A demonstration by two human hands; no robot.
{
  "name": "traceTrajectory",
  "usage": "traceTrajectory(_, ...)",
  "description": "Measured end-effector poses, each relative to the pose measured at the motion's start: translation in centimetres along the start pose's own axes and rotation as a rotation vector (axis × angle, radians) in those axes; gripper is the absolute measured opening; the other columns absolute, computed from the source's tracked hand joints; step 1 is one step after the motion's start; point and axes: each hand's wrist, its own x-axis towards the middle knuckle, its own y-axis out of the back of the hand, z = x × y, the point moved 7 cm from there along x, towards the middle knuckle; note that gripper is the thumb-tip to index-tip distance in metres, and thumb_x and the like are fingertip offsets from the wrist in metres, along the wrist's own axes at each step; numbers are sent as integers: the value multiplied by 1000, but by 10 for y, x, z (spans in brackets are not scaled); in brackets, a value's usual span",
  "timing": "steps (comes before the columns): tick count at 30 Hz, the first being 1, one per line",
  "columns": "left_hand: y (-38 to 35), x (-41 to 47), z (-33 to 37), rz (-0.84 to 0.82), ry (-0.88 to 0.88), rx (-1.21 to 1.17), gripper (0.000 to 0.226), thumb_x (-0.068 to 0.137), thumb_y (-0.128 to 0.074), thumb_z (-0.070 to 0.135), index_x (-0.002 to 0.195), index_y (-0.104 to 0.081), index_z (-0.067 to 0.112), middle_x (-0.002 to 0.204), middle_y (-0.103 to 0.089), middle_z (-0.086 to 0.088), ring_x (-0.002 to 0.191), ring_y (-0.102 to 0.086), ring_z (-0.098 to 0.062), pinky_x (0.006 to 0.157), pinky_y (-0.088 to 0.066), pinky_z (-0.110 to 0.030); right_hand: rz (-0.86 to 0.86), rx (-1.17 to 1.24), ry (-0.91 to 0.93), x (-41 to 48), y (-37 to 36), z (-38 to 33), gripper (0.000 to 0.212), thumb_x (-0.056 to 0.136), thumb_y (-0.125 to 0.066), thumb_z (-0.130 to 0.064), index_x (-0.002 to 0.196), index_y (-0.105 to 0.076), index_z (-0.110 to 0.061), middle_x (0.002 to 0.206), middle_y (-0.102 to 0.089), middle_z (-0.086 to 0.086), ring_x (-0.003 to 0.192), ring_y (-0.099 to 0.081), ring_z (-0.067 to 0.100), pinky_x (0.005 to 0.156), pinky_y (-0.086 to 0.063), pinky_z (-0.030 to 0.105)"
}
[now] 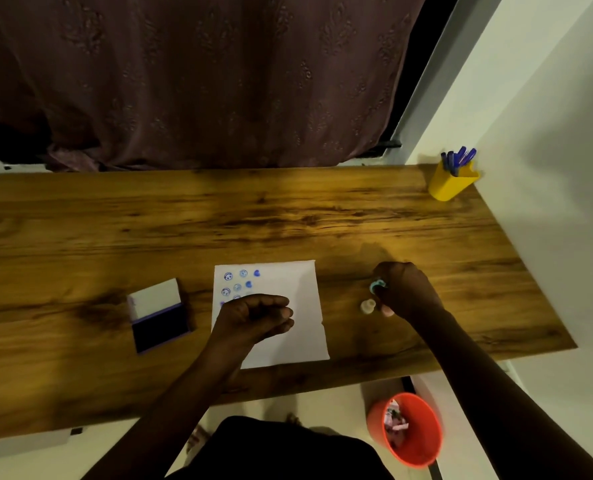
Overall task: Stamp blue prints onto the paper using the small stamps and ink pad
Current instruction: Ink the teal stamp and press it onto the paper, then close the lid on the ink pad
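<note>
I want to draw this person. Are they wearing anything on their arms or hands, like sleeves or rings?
No sleeves show: both arms are bare from the bottom of the picture up to the wrists. I see no gloves, watch or bracelet on the left hand or the right hand. The picture is too dim and blurry to rule out a thin ring.

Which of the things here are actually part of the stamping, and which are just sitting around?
Part of the job: the paper with blue prints, the open ink pad, the teal stamp in the right hand, the cream stamp beside it.

Just sitting around: the yellow pen cup at the desk's far corner, the orange bin on the floor.
</note>
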Motion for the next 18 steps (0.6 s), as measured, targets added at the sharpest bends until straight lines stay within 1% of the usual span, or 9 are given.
traceTrajectory(1, 2, 0, 1, 9, -3, -3, 23, 82, -82, 9, 100, -83, 23, 106, -82, -5, 97, -80, -29, 80, -65, -36, 17, 10, -1, 1, 3, 0, 33, 83, -74, -20, 114, -68, -20, 81, -79, 2, 81, -76, 16, 74, -60, 30)
traceTrajectory(3, 6, 0, 2, 24, -8, -14, 25, 76, -85, 17, 100, -83, 21, 107, -81, -6, 99, -79, -30, 80, -65, -37, 68, 38, 12, 3, 11, -5, 35, 87, -71, -25, 121, -66, -20, 86, -81, 3, 80, -76, 11, 69, -53, 21)
traceTrajectory(4, 10, -1, 3, 31, -7, -19, 27, 73, -86, 19, 100, -83, 20, 108, -81, -7, 100, -79, -30, 81, -65, -38, 98, 50, 35, 3, 15, -12, 36, 88, -71, -27, 123, -67, -19, 94, -81, 4, 85, -76, 12, 71, -53, 20)
traceTrajectory(6, 18, -1, 3, 50, -6, -23, 29, 71, -86, 20, 100, -83, 19, 109, -80, -7, 102, -78, -30, 82, -65, -39, 141, 105, 90, 2, 22, -32, 40, 88, -74, -31, 124, -68, -17, 112, -78, 5, 97, -76, 16, 78, -57, 25)
traceTrajectory(7, 24, -2, 4, 64, -1, -23, 30, 71, -86, 20, 100, -83, 19, 109, -80, -6, 103, -78, -30, 82, -65, -39, 155, 142, 111, 0, 25, -45, 40, 88, -76, -32, 124, -69, -17, 116, -77, 4, 99, -75, 16, 79, -57, 25)
traceTrajectory(10, 43, -3, 8, 96, 8, -24, 29, 73, -86, 20, 101, -83, 16, 108, -81, -9, 102, -78, -29, 83, -64, -37, 174, 217, 170, -7, 24, -91, 33, 89, -76, -34, 118, -73, -18, 112, -77, -1, 95, -74, 14, 79, -57, 26)
traceTrajectory(13, 72, -9, 16, 161, -1, 23, 28, 75, -85, 23, 102, -83, 18, 106, -82, -8, 99, -79, -27, 80, -65, -33, 135, 269, 267, -12, 15, -141, 26, 91, -74, -33, 112, -76, -18, 104, -78, -2, 90, -73, 12, 80, -56, 24)
traceTrajectory(16, 101, -18, 25, 214, -44, 36, 26, 75, -84, 24, 100, -83, 20, 104, -82, -9, 96, -80, -28, 78, -65, -35, 81, 365, 302, -15, 4, -183, 30, 90, -76, -32, 115, -77, -17, 109, -79, 0, 95, -73, 11, 82, -52, 18)
traceTrajectory(18, 123, -26, 31, 263, -70, 9, 24, 75, -83, 24, 98, -82, 20, 104, -82, -11, 97, -79, -29, 80, -65, -39, 17, 422, 315, -16, -10, -209, 34, 88, -79, -32, 118, -76, -17, 114, -78, 0, 98, -73, 9, 79, -50, 12)
